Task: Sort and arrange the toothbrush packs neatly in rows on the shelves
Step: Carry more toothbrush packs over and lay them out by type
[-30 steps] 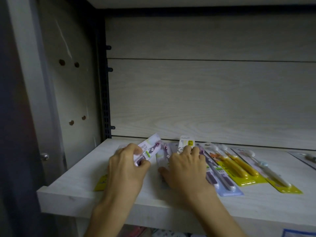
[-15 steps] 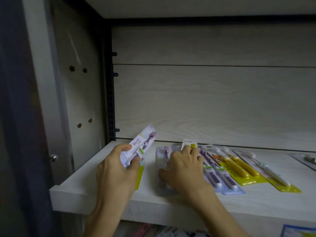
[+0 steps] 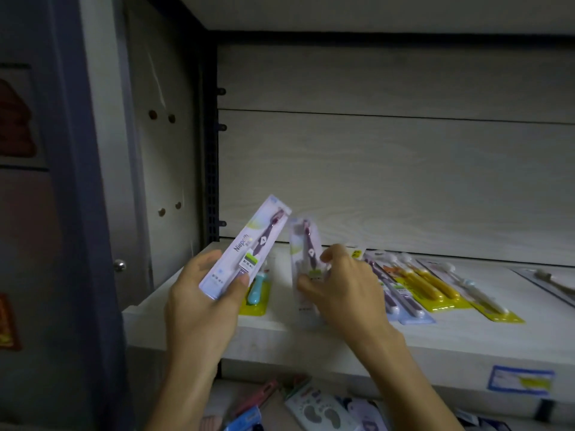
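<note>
My left hand has lifted its purple pack higher off the shelf; my right hand now grasps and tilts a second purple pack. Five packs lie flat.

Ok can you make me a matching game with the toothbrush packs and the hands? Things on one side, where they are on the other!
Things:
1. Purple pack with writing
2. Second purple pack
3. Blue-handled brush pack
4. Yellow-handled brush pack

Where:
A. Flat on the shelf, right of both hands
B. Tilted up in the right hand
C. Lifted in the left hand
D. On the shelf, partly hidden behind the left hand

Pairs: 1-C, 2-B, 3-D, 4-A
</note>
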Demonstrator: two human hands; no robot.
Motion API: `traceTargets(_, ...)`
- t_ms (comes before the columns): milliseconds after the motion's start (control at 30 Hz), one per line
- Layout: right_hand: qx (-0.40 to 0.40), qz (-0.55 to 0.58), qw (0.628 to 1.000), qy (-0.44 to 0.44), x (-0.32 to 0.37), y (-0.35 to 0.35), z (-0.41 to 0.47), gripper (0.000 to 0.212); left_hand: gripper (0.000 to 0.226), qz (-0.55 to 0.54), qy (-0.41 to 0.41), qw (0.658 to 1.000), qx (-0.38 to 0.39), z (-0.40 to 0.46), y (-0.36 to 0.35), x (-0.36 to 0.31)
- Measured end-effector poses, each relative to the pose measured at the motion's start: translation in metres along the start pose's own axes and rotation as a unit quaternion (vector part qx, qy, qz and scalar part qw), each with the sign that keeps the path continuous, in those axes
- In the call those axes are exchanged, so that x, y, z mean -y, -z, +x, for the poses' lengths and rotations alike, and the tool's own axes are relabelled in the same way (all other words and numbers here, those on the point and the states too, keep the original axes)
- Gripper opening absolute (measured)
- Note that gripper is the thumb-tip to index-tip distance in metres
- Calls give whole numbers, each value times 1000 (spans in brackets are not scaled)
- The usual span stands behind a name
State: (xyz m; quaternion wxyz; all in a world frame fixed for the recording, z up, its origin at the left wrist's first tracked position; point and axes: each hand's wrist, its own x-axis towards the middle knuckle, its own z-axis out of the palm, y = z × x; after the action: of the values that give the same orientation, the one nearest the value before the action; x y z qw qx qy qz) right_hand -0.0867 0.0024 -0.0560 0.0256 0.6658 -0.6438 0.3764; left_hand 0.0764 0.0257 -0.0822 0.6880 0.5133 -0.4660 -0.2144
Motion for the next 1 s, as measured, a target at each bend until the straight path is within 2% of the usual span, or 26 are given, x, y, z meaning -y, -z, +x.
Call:
traceTargets(67,-31,27,999,-16,-7,5,-4,44,42,-60,27,998,22,-6,-2,-1)
traceTargets(200,-60,75,995,-19,-30,18,-15,37,33,-141,80,982,92,-22,-13,-10)
traceTargets(333,-77,114,990,-27,-56,42,-29,30,26,-153,96,975,131,-43,-31,-17)
traceTargets(500,-84,193,976,-53,-99,81,-51,34,25,-183,123,959,178,-78,-66,-33)
traceTargets(600,-85,219,970,-67,-131,110,-68,45,29,-189,131,953,200,-107,-91,-44)
traceTargets(900,-86,284,950,-93,-224,205,-126,58,26,-202,166,931,254,-217,-161,-92)
traceTargets(1000,-90,296,946,-100,-250,235,-146,49,24,-201,162,927,271,-252,-179,-106)
